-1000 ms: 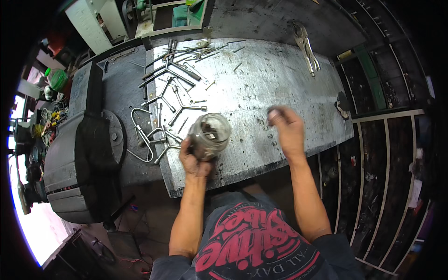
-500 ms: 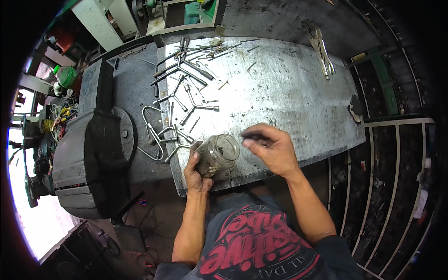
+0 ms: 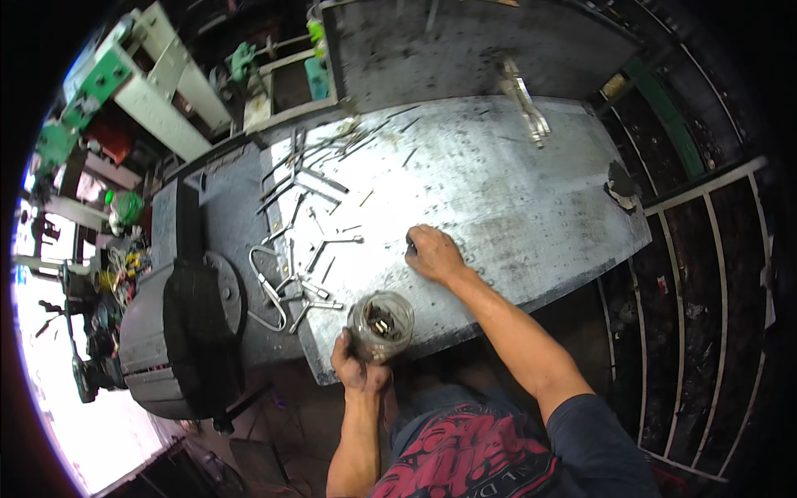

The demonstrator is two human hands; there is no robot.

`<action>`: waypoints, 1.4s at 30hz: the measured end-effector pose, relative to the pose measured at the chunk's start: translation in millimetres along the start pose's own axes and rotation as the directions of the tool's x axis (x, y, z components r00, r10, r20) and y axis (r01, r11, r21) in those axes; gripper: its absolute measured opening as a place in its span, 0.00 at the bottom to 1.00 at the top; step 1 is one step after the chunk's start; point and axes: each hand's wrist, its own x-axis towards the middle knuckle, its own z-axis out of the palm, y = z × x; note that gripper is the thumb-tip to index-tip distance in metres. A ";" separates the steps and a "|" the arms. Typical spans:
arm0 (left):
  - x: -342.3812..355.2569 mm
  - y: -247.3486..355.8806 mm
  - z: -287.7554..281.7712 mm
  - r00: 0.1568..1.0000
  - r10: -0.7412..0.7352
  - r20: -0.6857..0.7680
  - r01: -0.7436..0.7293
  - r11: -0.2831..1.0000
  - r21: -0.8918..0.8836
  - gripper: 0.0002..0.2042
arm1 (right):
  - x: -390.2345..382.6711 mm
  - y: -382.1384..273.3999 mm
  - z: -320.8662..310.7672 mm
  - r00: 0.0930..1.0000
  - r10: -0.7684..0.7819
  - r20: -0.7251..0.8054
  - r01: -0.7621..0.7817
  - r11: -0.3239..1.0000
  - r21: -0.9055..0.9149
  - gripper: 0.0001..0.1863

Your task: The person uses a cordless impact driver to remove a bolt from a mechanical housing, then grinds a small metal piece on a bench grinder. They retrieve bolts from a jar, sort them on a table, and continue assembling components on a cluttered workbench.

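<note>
My left hand point(image 3: 361, 371) is wrapped round a clear glass jar point(image 3: 399, 339) at the table's near edge. The jar's mouth is open, and small metal pieces point(image 3: 382, 322) lie inside it. Farther forward and to the right, my right hand point(image 3: 436, 252) is over the metal tabletop point(image 3: 515, 212), with its fingers curled together. Their tips look dark, and whatever they may hold is hidden. Left of that hand lie several Y-shaped socket wrenches point(image 3: 325, 241) and a thin rod point(image 3: 330, 270).
A big black bench vise point(image 3: 187, 328) stands on the left. Long rods and wrenches point(image 3: 320, 178) are heaped at the table's far left, and locking pliers point(image 3: 525, 104) lie at the far right. Dark shelving point(image 3: 706, 249) flanks the right side.
The whole view has shifted. My right hand has moved away from the jar's mouth, forward over the tabletop, its fingers more curled. The jar now shows more of its contents.
</note>
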 end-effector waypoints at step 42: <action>304.6 -955.0 540.6 0.716 -0.416 0.561 0.335 0.909 0.247 0.40 | -581.1 899.9 -373.1 -0.062 0.989 0.136 -0.245 -0.147 0.958 0.05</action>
